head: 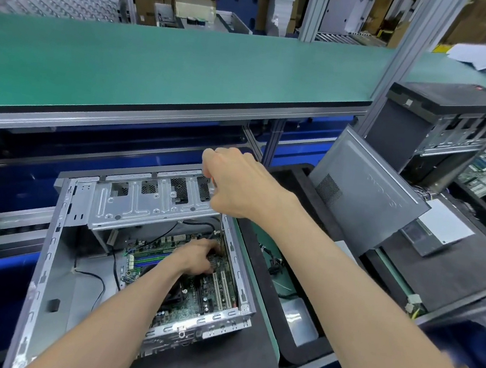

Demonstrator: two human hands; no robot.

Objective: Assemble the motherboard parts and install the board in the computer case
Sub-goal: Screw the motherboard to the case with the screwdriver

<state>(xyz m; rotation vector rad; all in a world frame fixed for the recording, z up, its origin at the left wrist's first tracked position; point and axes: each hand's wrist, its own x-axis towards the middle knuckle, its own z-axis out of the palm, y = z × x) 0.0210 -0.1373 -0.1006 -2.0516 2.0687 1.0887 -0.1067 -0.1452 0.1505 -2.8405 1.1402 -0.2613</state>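
An open silver computer case [52, 241] lies on a black mat in front of me. A green motherboard [209, 297] sits inside it at the right. My left hand [198, 255] reaches into the case and presses on the board's far right part, fingers curled by a small perforated metal piece [212, 263]. My right hand [236, 183] hovers above the case's drive cage [144, 200], fingers pinched on something small with a hint of orange; I cannot make out what it is.
A grey side panel [366, 194] leans at the right against another black case [439, 126]. A second motherboard [485, 173] lies beyond it. A green shelf [158, 64] overhangs the bench. Loose cables [272, 262] and a plastic bag [296, 318] lie right of the case.
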